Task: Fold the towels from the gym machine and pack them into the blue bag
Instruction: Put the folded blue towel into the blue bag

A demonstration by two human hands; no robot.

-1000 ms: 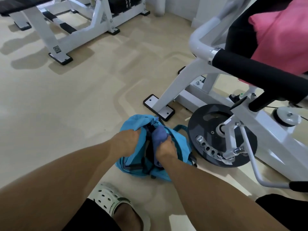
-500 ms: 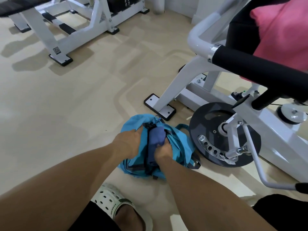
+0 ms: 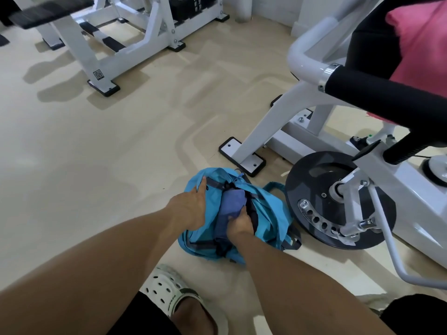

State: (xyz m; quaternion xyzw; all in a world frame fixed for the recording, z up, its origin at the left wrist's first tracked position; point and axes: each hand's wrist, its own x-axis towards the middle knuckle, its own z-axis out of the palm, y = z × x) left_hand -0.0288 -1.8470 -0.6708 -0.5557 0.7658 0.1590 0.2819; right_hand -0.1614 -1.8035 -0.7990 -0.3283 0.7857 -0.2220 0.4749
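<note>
Fingers (image 3: 202, 187) of the left hand (image 3: 189, 209) now spread flat on the bag (image 3: 268, 213), index pointing up along the zip edge, no longer bunched on the rim as half a second ago. Right hand (image 3: 239, 223) clenched on the towel (image 3: 231, 206), knuckles down inside the mouth. Towel sunk further than a second ago, when its top stood clear above the opening; now mostly between the bag walls, a dark blue fold showing only at the mouth. Bag lying on the floor (image 3: 121, 153), just beside the weight plate (image 3: 338, 201) of the machine (image 3: 302, 112). Probably the end of the stuffing step: left palm pinning the fabric while the right pushes home. Pink towel (image 3: 423, 44) draped high on the machine, well apart from the bag and unfolded, so task judged far from finished. Risk: soft bag sliding or folding shut under the push.
</note>
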